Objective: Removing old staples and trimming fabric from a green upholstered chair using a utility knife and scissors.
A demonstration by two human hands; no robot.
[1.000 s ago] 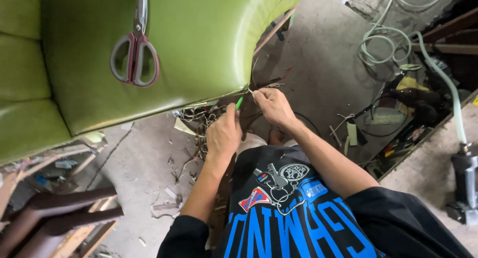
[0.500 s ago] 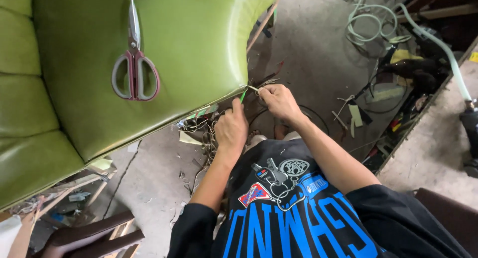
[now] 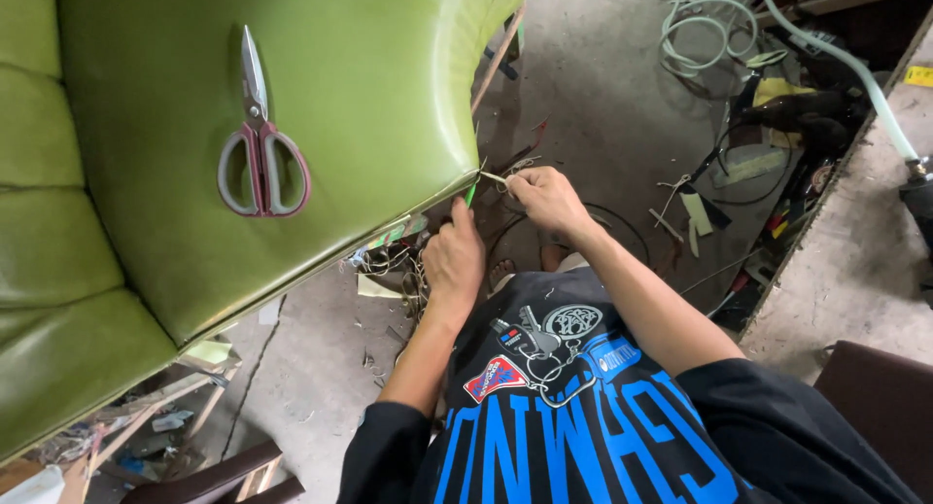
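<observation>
Head view: both hands' grip pinches a cord (image 3: 494, 177) beside the green seat (image 3: 369, 86), scissors (image 3: 260, 144) above.

The green upholstered seat (image 3: 321, 105) fills the upper left of the frame, walling off that side; scissors (image 3: 260, 149) lie on it. Both hands work at its lower right corner, hemmed in below by a tangle of scraps (image 3: 394, 266) on the floor. Bare concrete floor (image 3: 603, 105) lies open at upper centre. Coiled hose (image 3: 705, 33) and tools (image 3: 792, 115) crowd the upper right.
</observation>
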